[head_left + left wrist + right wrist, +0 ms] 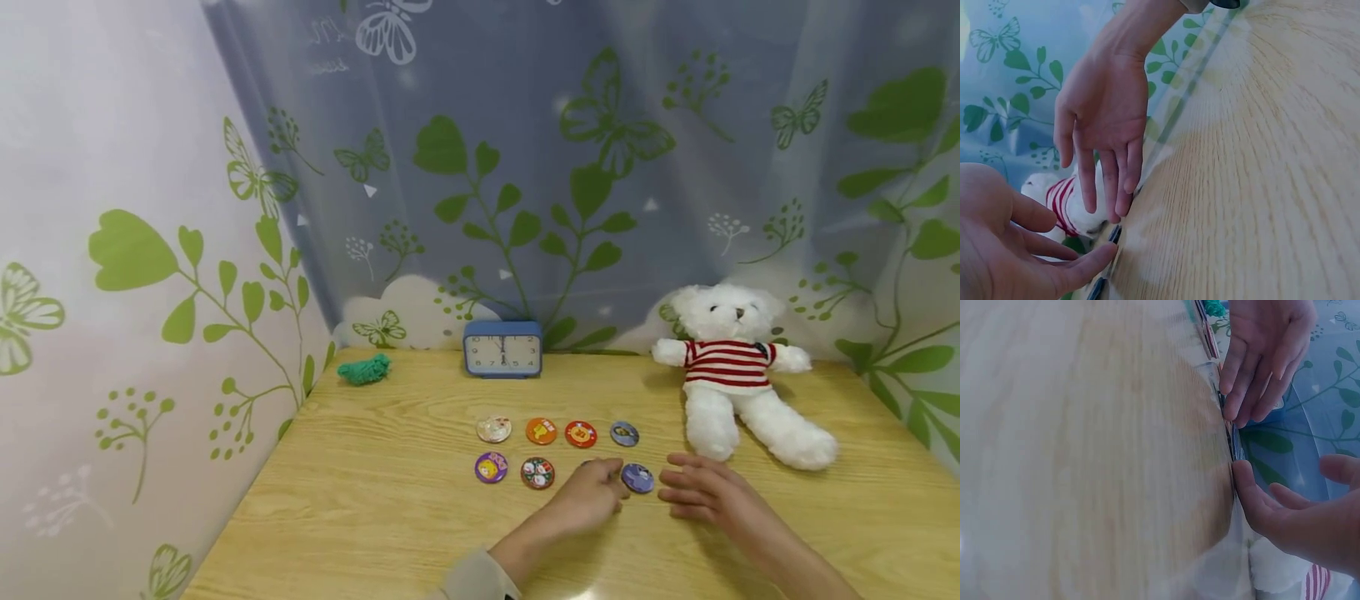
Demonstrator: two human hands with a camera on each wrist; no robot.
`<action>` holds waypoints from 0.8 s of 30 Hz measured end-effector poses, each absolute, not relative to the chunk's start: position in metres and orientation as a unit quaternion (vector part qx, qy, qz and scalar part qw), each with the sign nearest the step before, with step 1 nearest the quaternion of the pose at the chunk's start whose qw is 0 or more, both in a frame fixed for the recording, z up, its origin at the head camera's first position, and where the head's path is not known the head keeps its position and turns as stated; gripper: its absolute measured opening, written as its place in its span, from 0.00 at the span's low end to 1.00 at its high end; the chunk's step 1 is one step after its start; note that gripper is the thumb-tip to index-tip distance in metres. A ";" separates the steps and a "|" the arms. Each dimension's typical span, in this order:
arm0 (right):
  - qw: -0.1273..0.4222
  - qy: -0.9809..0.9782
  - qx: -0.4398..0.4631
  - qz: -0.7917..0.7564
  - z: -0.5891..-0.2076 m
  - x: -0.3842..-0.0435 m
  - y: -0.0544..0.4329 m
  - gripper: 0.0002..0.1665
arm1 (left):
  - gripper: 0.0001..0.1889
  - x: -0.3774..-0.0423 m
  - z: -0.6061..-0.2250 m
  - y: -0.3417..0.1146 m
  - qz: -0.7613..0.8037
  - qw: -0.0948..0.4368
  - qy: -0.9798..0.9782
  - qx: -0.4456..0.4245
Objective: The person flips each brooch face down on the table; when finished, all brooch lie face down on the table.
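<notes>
Several round button badges lie in two rows on the wooden table point(360, 500). My left hand point(588, 498) is over the front row, fingers extended, mostly covering one badge. Just off its fingertips lies a violet-blue badge point(638, 478). On that badge's other side my right hand point(708, 492) is held low with fingers extended, its palm turned toward the left hand. The left wrist view shows a gap between my left hand point(1029, 250) and right hand point(1107, 119). In the right wrist view, my right hand's fingertip point(1242, 472) is at the table surface beside a badge.
Left of my hands, the front row has a red-green badge point(537, 472) and a purple badge point(491, 467). Behind are pale point(493, 429), orange point(541, 431), red point(581, 433) and grey-blue point(624, 433) badges. Farther back are a blue clock point(502, 350), green bundle point(364, 369) and white teddy bear point(727, 367).
</notes>
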State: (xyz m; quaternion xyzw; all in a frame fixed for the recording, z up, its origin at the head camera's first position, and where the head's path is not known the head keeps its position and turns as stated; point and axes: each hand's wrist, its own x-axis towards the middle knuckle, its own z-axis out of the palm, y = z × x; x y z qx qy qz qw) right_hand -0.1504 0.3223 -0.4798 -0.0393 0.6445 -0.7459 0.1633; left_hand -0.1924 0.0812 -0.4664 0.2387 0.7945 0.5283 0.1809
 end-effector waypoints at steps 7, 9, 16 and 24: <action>0.143 0.640 -0.053 -0.753 -0.483 -0.151 0.320 0.23 | 0.12 -0.192 -0.466 0.086 0.526 0.171 0.797 0.243; 0.142 0.636 -0.059 -0.756 -0.484 -0.152 0.319 0.22 | 0.15 -0.192 -0.466 0.088 0.526 0.169 0.800 0.235; 0.166 0.569 -0.122 -0.796 -0.490 -0.151 0.319 0.22 | 0.12 -0.188 -0.470 0.092 0.534 0.172 0.795 0.229; 0.166 0.599 -0.067 -0.780 -0.486 -0.149 0.318 0.18 | 0.09 -0.185 -0.474 0.099 0.513 0.125 0.818 0.228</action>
